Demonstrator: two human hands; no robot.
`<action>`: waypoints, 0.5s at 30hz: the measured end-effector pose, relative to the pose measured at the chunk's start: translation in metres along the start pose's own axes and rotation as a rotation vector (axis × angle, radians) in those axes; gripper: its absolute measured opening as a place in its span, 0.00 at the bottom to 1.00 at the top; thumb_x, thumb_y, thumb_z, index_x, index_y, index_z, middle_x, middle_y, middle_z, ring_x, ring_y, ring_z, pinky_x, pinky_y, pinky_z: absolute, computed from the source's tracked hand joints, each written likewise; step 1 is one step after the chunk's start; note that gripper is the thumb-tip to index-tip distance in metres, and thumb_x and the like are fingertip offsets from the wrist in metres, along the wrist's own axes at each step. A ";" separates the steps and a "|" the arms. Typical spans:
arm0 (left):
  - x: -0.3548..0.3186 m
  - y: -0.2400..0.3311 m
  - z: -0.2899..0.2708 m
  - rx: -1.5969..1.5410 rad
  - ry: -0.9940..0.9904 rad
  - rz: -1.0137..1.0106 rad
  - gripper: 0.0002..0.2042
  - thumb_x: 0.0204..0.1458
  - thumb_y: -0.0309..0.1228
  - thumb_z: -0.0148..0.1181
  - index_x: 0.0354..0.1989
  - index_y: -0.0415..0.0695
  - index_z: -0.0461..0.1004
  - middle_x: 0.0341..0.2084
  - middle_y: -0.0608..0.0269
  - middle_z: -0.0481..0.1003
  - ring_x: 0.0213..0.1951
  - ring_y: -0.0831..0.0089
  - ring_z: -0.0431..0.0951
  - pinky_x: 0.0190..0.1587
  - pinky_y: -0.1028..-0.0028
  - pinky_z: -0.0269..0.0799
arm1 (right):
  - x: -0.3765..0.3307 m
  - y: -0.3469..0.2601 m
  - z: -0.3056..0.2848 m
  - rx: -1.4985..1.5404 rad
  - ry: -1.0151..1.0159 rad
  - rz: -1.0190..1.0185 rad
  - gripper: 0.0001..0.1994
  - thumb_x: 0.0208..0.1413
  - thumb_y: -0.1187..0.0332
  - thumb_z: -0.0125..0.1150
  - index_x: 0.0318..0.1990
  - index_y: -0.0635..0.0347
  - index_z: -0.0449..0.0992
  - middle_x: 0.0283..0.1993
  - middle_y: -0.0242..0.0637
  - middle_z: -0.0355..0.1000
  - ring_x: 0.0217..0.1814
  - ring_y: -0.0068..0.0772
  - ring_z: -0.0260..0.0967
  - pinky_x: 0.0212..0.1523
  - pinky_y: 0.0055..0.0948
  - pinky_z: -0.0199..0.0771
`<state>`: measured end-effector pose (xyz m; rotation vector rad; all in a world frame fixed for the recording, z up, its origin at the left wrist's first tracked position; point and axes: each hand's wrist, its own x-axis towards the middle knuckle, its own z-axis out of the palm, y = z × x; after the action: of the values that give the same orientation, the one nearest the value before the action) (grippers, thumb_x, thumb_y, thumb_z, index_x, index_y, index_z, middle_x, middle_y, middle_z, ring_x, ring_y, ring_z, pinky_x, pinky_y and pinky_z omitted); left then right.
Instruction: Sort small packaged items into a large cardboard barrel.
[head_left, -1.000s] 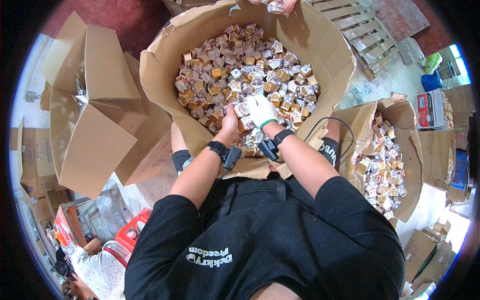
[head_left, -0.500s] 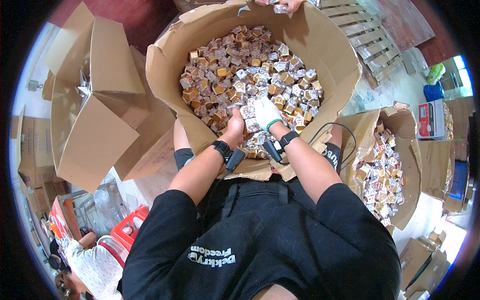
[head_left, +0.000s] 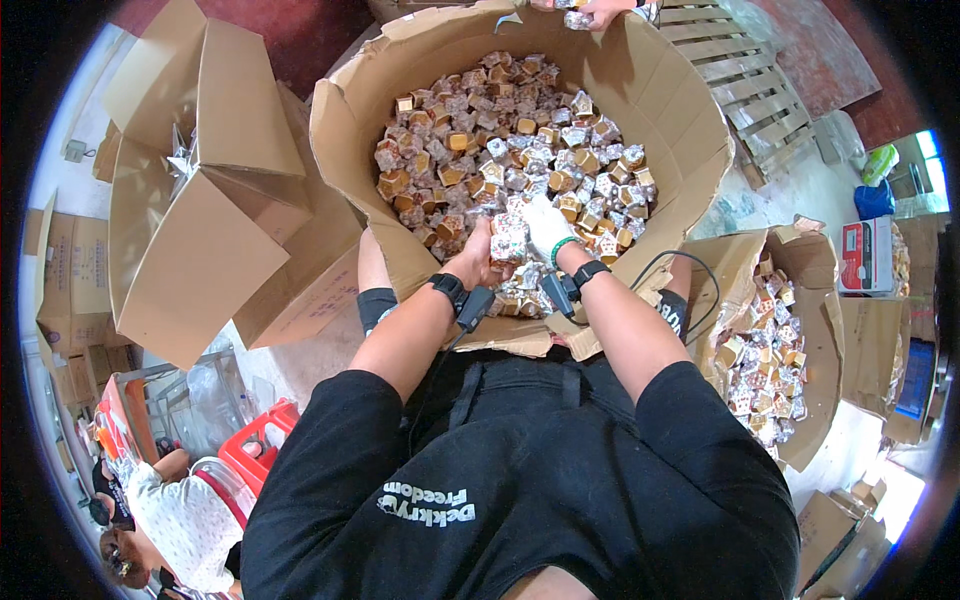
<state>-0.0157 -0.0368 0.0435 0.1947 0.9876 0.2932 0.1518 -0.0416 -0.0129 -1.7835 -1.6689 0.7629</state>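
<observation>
A large round-walled cardboard box (head_left: 680, 150) stands in front of me, holding a heap of small house-shaped pieces (head_left: 470, 130) in clear, shiny wrapping with gold-brown bases. Over the near part of the heap, my bare left hand (head_left: 474, 256) is closed on a short row of wrapped house-shaped pieces (head_left: 508, 247), white and red on the side that shows. My right hand (head_left: 546, 228), in a white glove, is close against the far end of that row. Its fingers look bent together, and their tips are partly hidden; what they grip cannot be made out.
To the right, a smaller carton (head_left: 820, 350) holds more wrapped pieces. Open empty-looking flaps of a tall carton (head_left: 200, 260) rise at left. Another person's hand (head_left: 600, 12) is at the far rim. A black cable (head_left: 715, 290) loops by my right wrist. A wooden pallet (head_left: 735, 75) lies beyond.
The whole view has shifted slightly, with the boxes now further right. My left hand still holds the row of pieces; the gloved right hand covers less of it than before.
</observation>
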 end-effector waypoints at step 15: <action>0.000 0.005 -0.011 -0.021 -0.129 -0.160 0.30 0.57 0.63 0.29 0.31 0.55 0.75 0.19 0.70 0.75 0.19 0.74 0.72 0.15 0.77 0.61 | 0.005 0.027 0.009 0.100 -0.071 -0.074 0.12 0.55 0.72 0.50 0.46 0.62 0.73 0.44 0.55 0.68 0.46 0.54 0.69 0.46 0.43 0.71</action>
<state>-0.0257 -0.0317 0.0394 0.1131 0.8666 0.1427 0.1633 -0.0374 -0.0388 -1.6344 -1.7021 0.8698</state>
